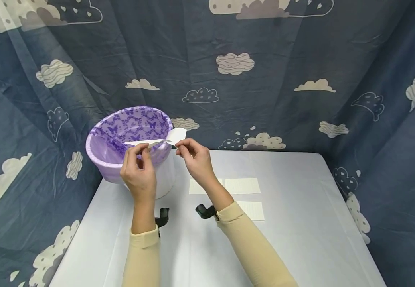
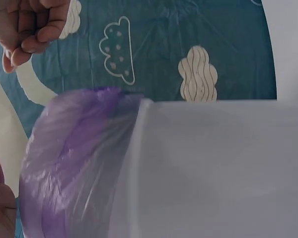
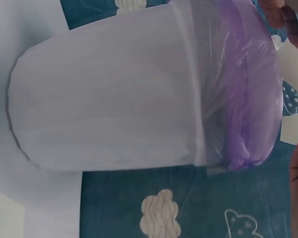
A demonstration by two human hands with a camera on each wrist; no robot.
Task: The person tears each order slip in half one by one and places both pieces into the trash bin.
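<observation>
Paper | left grip, right grip — clamped on it | bin below | right forearm — partly hides slips

Paper btwn L hand, R hand; purple bag over wht bin top.

The bin liner looks like thin, glossy, wrinkled plastic; the bin smooth, matt, seemingly plastic; the held paper and cards matt; the backdrop creased cloth; the sleeves matt cloth; the tabletop smooth
</observation>
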